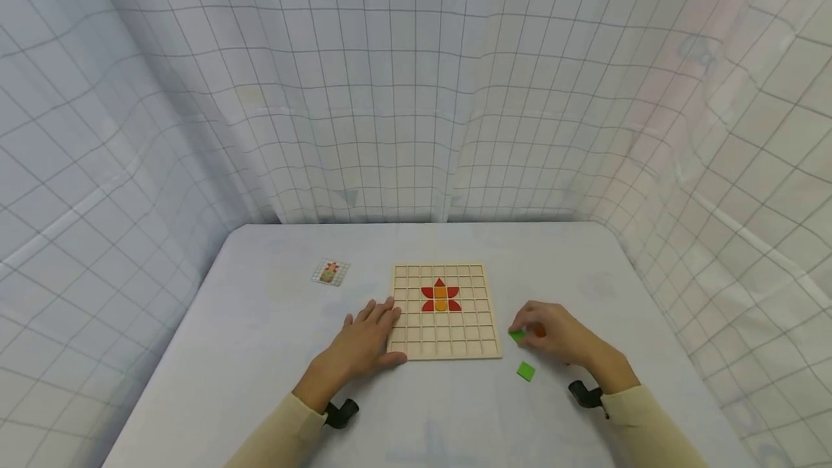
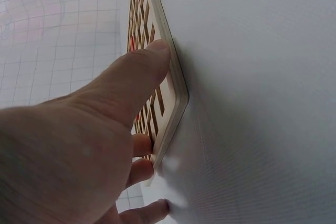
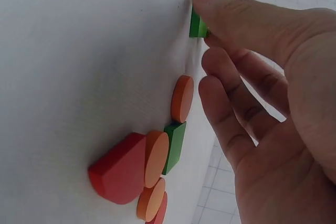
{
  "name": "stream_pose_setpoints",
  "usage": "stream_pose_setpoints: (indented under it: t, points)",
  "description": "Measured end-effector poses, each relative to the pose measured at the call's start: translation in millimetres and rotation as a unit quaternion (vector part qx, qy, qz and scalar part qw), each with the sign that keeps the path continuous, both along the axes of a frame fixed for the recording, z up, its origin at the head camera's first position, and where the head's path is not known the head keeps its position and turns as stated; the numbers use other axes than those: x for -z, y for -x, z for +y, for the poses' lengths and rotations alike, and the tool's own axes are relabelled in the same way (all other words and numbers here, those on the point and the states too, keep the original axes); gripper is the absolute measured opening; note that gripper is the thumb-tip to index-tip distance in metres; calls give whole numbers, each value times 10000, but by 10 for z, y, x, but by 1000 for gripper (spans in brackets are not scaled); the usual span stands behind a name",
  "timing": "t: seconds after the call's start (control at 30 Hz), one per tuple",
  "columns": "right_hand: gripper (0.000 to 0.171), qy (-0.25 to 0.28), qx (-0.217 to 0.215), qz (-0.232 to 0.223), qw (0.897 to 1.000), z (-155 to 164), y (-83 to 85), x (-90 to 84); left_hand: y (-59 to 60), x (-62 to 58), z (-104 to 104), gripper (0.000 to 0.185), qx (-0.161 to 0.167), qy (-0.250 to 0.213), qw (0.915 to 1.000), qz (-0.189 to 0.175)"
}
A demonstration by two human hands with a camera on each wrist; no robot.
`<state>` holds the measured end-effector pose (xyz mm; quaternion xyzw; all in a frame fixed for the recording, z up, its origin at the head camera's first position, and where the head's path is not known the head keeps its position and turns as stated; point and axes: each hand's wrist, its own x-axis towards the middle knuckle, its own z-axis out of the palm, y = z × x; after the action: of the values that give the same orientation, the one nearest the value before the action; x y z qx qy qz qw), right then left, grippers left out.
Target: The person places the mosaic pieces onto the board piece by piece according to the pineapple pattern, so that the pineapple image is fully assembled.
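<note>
My left hand point(image 1: 361, 344) rests at the left side of a pale wooden grid board point(image 1: 445, 345). Its fingers are spread, and the thumb presses on the near left corner, as the left wrist view shows. On the board lies a flower-like figure of red pieces point(image 1: 427, 292) around an orange square point(image 1: 440, 293) and an orange disc point(image 1: 440, 305). To the right of the board, my right hand point(image 1: 552, 331) pinches a green piece point(image 3: 196, 24) between thumb and fingertips, close to the table; its full shape is hidden.
A green square point(image 1: 526, 371) lies in front of the right hand. Beneath that hand are orange discs point(image 3: 182, 98), a green tile point(image 3: 174, 148) and a red piece point(image 3: 118, 171). A small picture card point(image 1: 330, 272) lies behind the left hand. Gridded curtains point(image 1: 364, 92) surround the white table point(image 1: 273, 295).
</note>
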<state>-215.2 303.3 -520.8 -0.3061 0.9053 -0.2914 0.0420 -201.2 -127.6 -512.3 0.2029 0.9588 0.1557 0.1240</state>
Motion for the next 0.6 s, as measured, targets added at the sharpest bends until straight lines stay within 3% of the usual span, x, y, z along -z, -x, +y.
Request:
stream_pose_setpoints:
  t: [0.2,0.6]
  points:
    - [23,-66,16,-151,9999,-7,14,42,-6,3,-10,94,-32,-26,10000,-75]
    - [22,3,-33,41,10000,-23,18,62,12,30,-8,94,-25,-55,10000,-53]
